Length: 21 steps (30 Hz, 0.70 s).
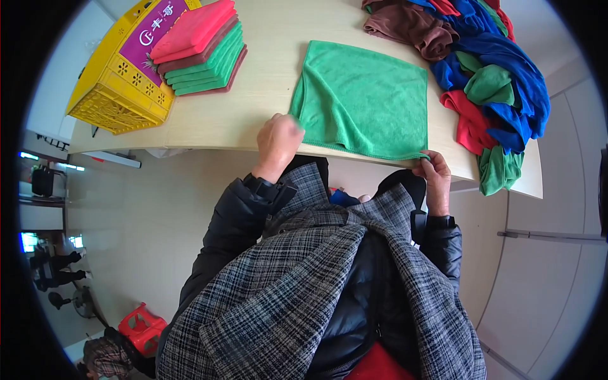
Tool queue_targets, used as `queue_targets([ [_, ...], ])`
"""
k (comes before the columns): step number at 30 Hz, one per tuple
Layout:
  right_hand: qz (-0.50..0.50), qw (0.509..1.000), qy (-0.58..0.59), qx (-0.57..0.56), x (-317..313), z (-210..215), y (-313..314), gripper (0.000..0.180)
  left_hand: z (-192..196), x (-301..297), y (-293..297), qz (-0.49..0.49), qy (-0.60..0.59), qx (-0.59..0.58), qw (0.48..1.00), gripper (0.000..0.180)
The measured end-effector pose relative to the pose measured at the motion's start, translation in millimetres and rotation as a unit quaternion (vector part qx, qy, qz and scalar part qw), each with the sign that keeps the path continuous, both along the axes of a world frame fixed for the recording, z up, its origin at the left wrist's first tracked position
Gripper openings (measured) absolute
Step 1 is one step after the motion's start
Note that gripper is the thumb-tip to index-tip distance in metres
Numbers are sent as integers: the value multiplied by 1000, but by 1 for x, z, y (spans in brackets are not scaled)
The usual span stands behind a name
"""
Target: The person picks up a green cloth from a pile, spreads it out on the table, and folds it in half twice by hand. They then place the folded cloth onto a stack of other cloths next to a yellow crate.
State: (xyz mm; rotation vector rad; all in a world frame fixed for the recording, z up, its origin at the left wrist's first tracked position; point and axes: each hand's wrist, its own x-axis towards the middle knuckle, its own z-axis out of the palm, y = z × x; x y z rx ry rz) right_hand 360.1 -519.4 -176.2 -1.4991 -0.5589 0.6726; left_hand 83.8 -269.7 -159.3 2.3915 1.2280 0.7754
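Observation:
A green microfibre towel [373, 95] lies spread on the table before me, a ridge running through its left half. My left hand [280, 140] is closed at its near left corner; the fingertips are slightly blurred against the cloth edge. At the near right corner my right hand [436, 170] pinches the hem between thumb and fingers, right at the table's front edge. Up to the left, a neat stack of folded towels [201, 54] in red, brown and green leans close to a yellow crate.
The yellow plastic crate [126, 82] with a purple panel stands at the table's left end. Loose blue, red, green and brown towels [500, 76] heap up on the right, some hanging over the edge. A red stool [142, 328] and a person [111, 354] are behind at lower left.

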Motion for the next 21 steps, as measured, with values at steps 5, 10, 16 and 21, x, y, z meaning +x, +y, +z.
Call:
queue_targets([
  [5, 4, 1000, -1, 0, -1, 1, -1, 17, -13, -17, 22, 10, -107, -124, 986, 19],
  [10, 5, 1000, -5, 4, 2, -1, 1, 18, -26, -19, 32, 20, -162, -141, 976, 15],
  [16, 6, 1000, -5, -2, 1, 0, 1, 18, -22, -20, 28, 38, -119, -120, 985, 16],
  [21, 2, 1000, -7, -6, 0, 2, 0, 18, -7, -23, 14, -27, -116, -70, 990, 22],
])
